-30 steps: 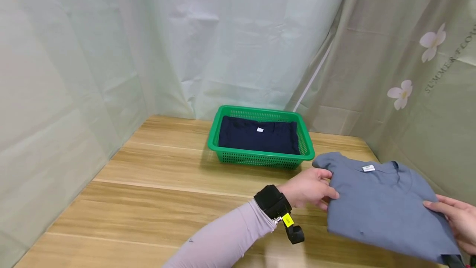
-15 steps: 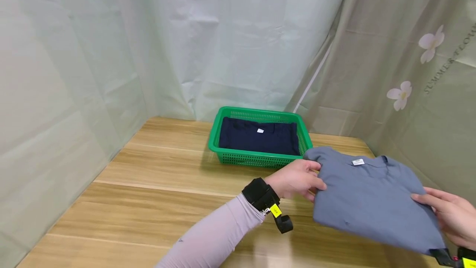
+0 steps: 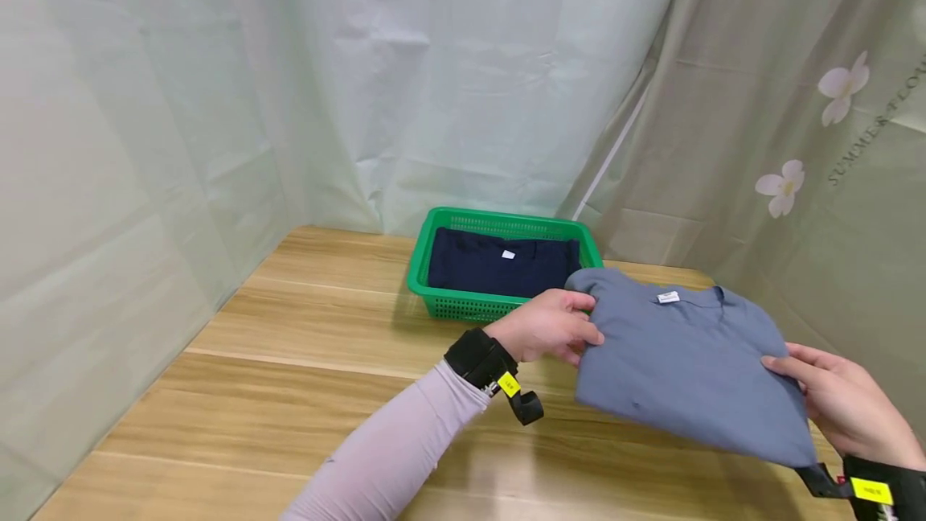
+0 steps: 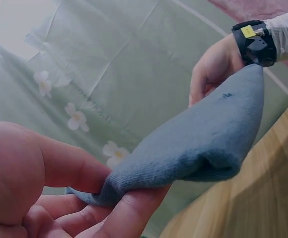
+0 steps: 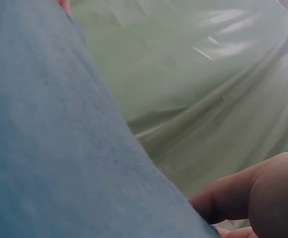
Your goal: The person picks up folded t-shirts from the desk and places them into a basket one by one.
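Observation:
A folded grey-blue T-shirt (image 3: 687, 360) with a white neck label hangs level above the table, held between both hands. My left hand (image 3: 547, 326) pinches its left edge, thumb on top and fingers beneath, as the left wrist view shows with the shirt (image 4: 198, 134) stretching away. At the opposite edge my right hand (image 3: 842, 396) grips the cloth, its thumb lying on the upper face. In the right wrist view the shirt (image 5: 74, 139) fills the left side and hides most of that hand's fingers. The shirt's far left corner overlaps the green basket (image 3: 441, 300) in the head view.
Inside the basket lies a folded navy garment (image 3: 499, 264) with a white label. The basket stands at the back of the wooden table (image 3: 304, 392). Pale curtains (image 3: 463, 79) enclose the back and both sides, the right one (image 3: 832, 248) printed with white flowers.
Both hands have carried the grey-blue T-shirt leftward and slightly toward the back, so its corner now overlaps the basket's right front. The basket and navy garment have stayed in place.

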A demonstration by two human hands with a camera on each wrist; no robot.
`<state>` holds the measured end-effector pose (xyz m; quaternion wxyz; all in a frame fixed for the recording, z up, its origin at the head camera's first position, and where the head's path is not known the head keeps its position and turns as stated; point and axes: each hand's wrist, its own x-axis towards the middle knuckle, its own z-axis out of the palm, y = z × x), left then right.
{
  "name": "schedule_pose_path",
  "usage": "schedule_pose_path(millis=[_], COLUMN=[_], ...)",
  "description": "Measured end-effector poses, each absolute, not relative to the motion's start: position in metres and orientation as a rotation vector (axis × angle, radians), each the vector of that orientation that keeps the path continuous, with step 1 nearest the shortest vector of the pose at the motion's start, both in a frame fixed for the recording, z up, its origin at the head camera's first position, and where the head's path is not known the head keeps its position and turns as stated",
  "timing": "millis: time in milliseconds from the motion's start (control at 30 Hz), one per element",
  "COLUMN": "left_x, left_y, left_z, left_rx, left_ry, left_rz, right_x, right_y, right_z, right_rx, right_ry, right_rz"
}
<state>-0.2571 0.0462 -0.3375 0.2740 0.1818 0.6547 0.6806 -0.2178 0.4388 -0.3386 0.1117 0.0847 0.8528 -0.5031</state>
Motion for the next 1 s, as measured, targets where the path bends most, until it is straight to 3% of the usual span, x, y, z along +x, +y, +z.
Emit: schedule_pose_path(millis=[1000], left_x=[-0.274], left_y=[-0.046], left_z=[-0.339], left_rx=[0.330], left_ry=[1.907], left_rz=[1.827], right_x=[-0.239], right_y=[0.345], right_z=[-0.346], right_rx=[-0.073], right_ry=[2.522], right_rz=[-1.643])
